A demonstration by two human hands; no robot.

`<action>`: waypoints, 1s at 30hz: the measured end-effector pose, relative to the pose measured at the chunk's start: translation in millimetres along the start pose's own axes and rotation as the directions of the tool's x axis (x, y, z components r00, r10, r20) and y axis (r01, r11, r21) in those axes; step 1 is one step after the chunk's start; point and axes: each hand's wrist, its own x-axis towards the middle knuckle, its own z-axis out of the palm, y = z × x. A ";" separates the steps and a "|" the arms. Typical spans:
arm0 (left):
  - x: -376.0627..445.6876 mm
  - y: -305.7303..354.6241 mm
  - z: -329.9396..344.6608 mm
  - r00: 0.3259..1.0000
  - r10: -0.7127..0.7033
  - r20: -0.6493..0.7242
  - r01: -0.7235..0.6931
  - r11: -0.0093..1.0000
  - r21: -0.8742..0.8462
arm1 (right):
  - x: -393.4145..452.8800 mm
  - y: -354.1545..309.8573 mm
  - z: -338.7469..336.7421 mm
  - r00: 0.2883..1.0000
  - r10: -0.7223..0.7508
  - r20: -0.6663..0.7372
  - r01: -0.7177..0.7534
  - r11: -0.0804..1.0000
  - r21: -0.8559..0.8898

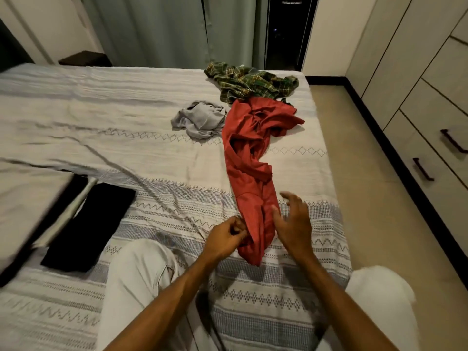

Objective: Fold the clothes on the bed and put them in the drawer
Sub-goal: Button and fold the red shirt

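Looking down from the head view, the drawers (430, 158) are cut off at the right edge and the right hand (293, 221) is motion-blurred, fingers spread and released above the red garment (249, 158). That soft, crumpled cloth stretches lengthwise away from the person across the patterned bed (126, 117), its near end pinched by the left hand (225, 236). Beyond lie a plaid shirt (250, 83) and grey garment (200, 119).

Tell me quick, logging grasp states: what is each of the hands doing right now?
Left hand: closed, pinching the near edge of the red garment.
Right hand: open, fingers spread at the garment's right side, holding nothing.
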 end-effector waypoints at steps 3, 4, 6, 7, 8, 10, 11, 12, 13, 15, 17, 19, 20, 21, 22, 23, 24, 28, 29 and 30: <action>-3.1 -3.8 1.8 0.998 0.056 -0.001 -0.056 0.998 -0.012 | 62.5 -17.1 10.3 0.990 -0.042 0.137 0.055 0.995 -0.088; -3.5 -5.9 0.8 0.998 0.048 0.027 -0.047 0.998 -0.032 | 79.3 -25.1 15.8 0.978 -0.056 0.199 0.080 0.990 -0.115; -4.9 -8.2 -1.0 0.992 0.045 0.115 -0.033 0.994 -0.107 | 104.3 -39.3 27.6 0.944 -0.073 0.323 0.144 0.968 -0.203; -6.3 -9.3 -1.7 0.988 0.055 0.146 -0.034 0.990 -0.139 | 112.5 -44.6 33.6 0.923 -0.063 0.379 0.169 0.953 -0.253; -8.9 -11.7 -2.5 0.985 0.068 0.161 -0.041 0.985 -0.165 | 116.8 -50.9 39.1 0.907 -0.046 0.418 0.184 0.937 -0.296; -16.9 -13.9 -3.7 0.994 0.067 0.085 -0.050 0.980 -0.193 | 113.8 -64.3 46.2 0.895 -0.035 0.446 0.196 0.927 -0.321; -19.4 -11.5 -7.4 0.999 0.037 -0.009 -0.038 0.977 -0.210 | 106.6 -71.6 47.9 0.891 -0.057 0.450 0.209 0.932 -0.295; -20.6 -5.4 -12.9 0.992 -0.029 -0.119 -0.003 0.966 -0.260 | 93.8 -80.7 47.3 0.887 -0.091 0.453 0.225 0.941 -0.251; -18.0 1.5 -20.7 0.971 -0.105 -0.215 0.026 0.938 -0.344 | 77.9 -90.2 46.0 0.880 -0.142 0.453 0.256 0.945 -0.201; -1.2 20.3 -43.5 0.923 -0.218 -0.317 0.049 0.884 -0.465 | 40.6 -107.3 40.3 0.847 -0.238 0.475 0.334 0.934 -0.129; 22.0 41.3 -71.1 0.926 -0.222 -0.306 0.100 0.925 -0.367 | 11.4 -124.3 29.3 0.780 -0.321 0.538 0.446 0.887 -0.117; 44.3 57.2 -92.0 0.961 -0.193 -0.196 0.199 0.980 0.012 | -6.5 -135.0 19.1 0.688 -0.392 0.611 0.558 0.823 -0.101; 50.5 63.9 -98.7 0.976 -0.168 -0.142 0.198 0.951 0.239 | -10.3 -139.1 12.6 0.647 -0.417 0.638 0.600 0.795 -0.090; 53.7 71.3 -104.2 0.987 -0.123 -0.106 0.157 0.884 0.440 | -9.8 -143.6 3.7 0.620 -0.447 0.645 0.637 0.767 -0.082; 54.3 79.0 -109.7 0.994 -0.077 -0.082 0.110 0.813 0.571 | -5.1 -147.3 -4.1 0.624 -0.474 0.622 0.651 0.755 -0.078; 54.2 87.1 -116.0 0.996 -0.033 -0.077 0.074 0.779 0.622 | 3.4 -149.3 -11.8 0.661 -0.489 0.570 0.631 0.773 -0.069; 51.4 97.9 -123.2 0.997 0.009 -0.083 0.045 0.785 0.618 | 13.6 -150.2 -20.9 0.706 -0.498 0.504 0.604 0.794 -0.062; 36.9 158.6 -145.6 0.981 0.191 -0.028 -0.165 0.904 0.394 | 72.0 -153.3 -45.2 0.834 -0.387 0.394 0.514 0.804 -0.299; 31.5 178.5 -150.0 0.971 0.240 -0.016 -0.221 0.915 0.337 | 85.8 -158.4 -49.5 0.857 -0.346 0.382 0.472 0.825 -0.311; 24.8 196.7 -153.6 0.954 0.298 -0.011 -0.282 0.912 0.297 | 96.7 -161.9 -52.8 0.878 -0.304 0.370 0.411 0.875 -0.257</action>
